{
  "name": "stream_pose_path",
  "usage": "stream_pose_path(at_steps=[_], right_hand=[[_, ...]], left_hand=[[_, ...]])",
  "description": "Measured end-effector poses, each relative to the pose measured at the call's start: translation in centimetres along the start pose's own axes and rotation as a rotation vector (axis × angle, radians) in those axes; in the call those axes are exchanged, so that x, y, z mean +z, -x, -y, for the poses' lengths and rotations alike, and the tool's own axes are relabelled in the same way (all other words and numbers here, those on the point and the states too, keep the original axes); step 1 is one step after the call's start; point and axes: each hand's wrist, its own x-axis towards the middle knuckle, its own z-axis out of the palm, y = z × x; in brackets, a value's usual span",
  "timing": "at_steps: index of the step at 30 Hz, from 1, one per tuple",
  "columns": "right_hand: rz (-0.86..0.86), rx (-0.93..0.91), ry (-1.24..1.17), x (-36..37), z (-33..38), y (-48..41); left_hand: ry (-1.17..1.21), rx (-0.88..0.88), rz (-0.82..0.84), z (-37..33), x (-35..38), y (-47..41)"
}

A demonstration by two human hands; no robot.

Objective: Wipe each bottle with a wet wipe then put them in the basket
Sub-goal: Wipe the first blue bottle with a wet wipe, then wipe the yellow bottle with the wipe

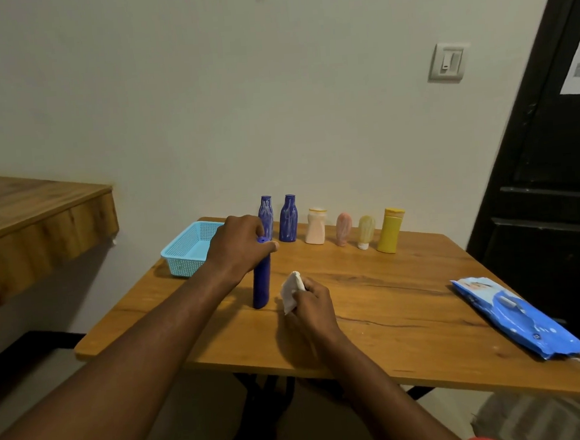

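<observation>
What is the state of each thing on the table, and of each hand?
tall blue bottle: upright on table, left hand grips its top.
wet wipe: crumpled, held in right hand.
basket: no bottle visible inside.
row of six bottles: all upright.
wipe pack: lies flat on table.

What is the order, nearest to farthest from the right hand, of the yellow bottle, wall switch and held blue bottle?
1. Held blue bottle, just left of the right hand.
2. Yellow bottle, right end of the back row.
3. Wall switch, up on the wall.
</observation>
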Motion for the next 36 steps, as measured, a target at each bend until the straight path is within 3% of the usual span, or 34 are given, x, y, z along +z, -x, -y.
stream_pose_path(at_steps=[7,12,20,30,36], right_hand=[[-0.034,0.009,-0.023,-0.3,0.6,0.0],[-0.04,0.011,-0.076,-1.4,2.1,0.2],[-0.099,-0.033,-0.201,-6.5,3.8,-0.4],[-0.324,-0.016,-0.096,-16.9,0.8,-6.2],[-0.417,0.005,-0.045,-21.8,-3.0,-11.5]], left_hand=[[-0.075,0.006,-0.009,-0.7,-0.9,0.0],[-0.225,0.136,-0.127,-3.2,-1.9,0.6],[-0.107,0.32,-0.141,-9.3,-0.4,0.5],[-0.02,0.391,0.087,-14.4,9.2,-3.5],[-0.006,0.346,0.301,-16.2,16.7,-8.0]])
